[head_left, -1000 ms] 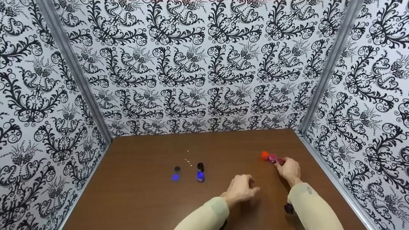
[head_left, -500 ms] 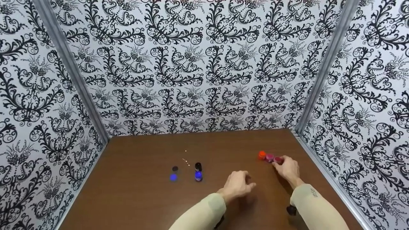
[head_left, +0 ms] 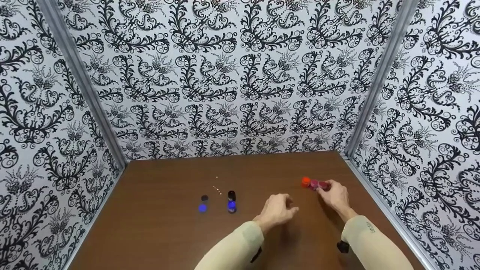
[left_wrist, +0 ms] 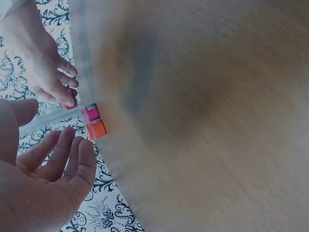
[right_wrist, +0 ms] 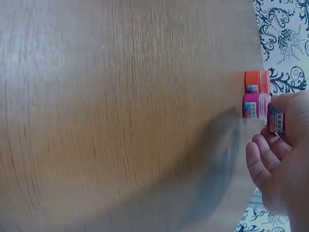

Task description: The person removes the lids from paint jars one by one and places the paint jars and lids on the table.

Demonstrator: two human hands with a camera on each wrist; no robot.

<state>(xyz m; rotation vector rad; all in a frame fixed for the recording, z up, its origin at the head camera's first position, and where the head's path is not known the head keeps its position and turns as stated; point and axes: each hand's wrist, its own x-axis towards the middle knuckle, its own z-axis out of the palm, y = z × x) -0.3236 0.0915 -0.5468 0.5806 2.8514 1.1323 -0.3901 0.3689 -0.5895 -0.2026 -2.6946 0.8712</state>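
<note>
Damask-patterned walls (head_left: 232,75) enclose the brown wood-grain table (head_left: 157,232) where our right hand (head_left: 335,197) pinches a dark red paint pot (right_wrist: 276,119).

We hold that pot between thumb and fingertips; just left of our grip sit a magenta paint pot (right_wrist: 251,106) and, touching it, an orange paint pot (right_wrist: 256,82). Nearer us and to the left, our left hand (head_left: 275,212) hovers above the wood, relaxed and slightly bent. Left of that hand sits a blue pot (head_left: 232,207), a black pot (head_left: 231,195) just behind; farther left lie a blue disc (head_left: 202,208) and a black disc (head_left: 204,197).
</note>
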